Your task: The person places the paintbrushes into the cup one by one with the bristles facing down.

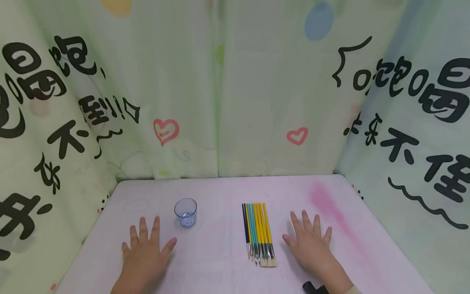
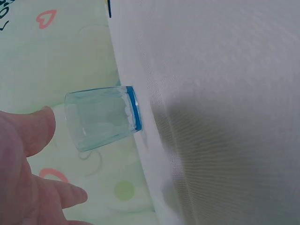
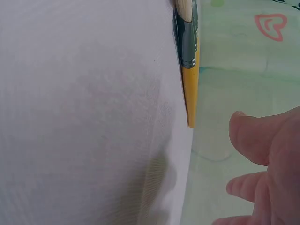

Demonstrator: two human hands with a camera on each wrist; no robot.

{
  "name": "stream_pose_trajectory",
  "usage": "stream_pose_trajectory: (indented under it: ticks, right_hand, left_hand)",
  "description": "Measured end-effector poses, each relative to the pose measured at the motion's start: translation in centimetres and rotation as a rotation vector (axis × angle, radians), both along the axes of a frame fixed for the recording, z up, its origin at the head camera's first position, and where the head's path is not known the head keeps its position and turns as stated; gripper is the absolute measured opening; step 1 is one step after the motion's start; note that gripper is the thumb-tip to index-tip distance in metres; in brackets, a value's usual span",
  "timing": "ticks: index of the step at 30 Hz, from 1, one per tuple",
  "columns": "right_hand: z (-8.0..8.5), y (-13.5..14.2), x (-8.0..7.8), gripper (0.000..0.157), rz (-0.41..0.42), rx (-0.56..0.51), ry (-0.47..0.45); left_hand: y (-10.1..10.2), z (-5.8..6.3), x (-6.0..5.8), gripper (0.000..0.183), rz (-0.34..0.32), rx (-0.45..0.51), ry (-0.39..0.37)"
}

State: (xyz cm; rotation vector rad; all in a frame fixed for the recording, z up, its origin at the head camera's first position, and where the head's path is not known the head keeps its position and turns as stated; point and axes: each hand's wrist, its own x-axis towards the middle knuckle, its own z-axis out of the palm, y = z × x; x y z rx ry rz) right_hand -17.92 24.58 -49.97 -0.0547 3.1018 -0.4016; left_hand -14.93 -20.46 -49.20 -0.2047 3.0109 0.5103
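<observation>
My left hand (image 1: 145, 255), fingers spread and holding nothing, is over the left part of the table. Just beyond its thumb stands a clear bluish drinking glass (image 1: 186, 213), upright; the left wrist view shows this glass (image 2: 101, 117) with a blue base, apart from the fingers. On the right, my right hand (image 1: 312, 245) is spread with nothing in it. Between the hands, nearer the right one, several paintbrushes (image 1: 258, 228) lie side by side, bristles toward me, with dark, teal and yellow handles. A yellow brush (image 3: 190, 89) shows past the thumb in the right wrist view.
A white table (image 1: 216, 253) with a pink stain (image 1: 330, 204) at its right fills the lower view. A curtain (image 1: 257, 102) with black writing and hearts surrounds its back and sides. Something black (image 1: 315, 288) shows beneath the right wrist.
</observation>
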Motion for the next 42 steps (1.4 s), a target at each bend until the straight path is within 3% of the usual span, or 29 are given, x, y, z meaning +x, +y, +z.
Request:
stream_pose_trajectory:
  ticks: [8,13,18,25,32,42]
  right_hand:
    - [0.6,-0.1,-0.7,0.082,0.033,-0.017,0.009]
    - [0.9,-0.1,-1.1,0.082,0.09,-0.129,-0.009]
    - [0.6,0.1,-1.6,0.086,0.104,-0.195,-0.014]
    - [0.8,-0.5,-2.3,0.079,0.076,-0.243,0.025]
    - [0.8,-1.0,-2.8,0.061,-0.051,-0.351,0.033]
    - [0.7,-1.3,-4.0,0.053,-0.118,-0.548,-0.04]
  left_hand:
    - [-0.3,0.4,-0.6,0.096,-0.036,0.091,0.0]
    - [-0.5,0.6,-0.9,0.097,-0.066,0.19,-0.014]
    - [-0.5,0.9,-1.5,0.093,-0.055,0.287,-0.01]
    - [-0.1,1.7,-2.2,0.074,0.029,0.403,0.046]
    - [0.1,2.2,-2.8,0.054,0.109,0.611,0.086]
    - [-0.2,1.9,-4.4,0.045,0.197,0.897,0.052]
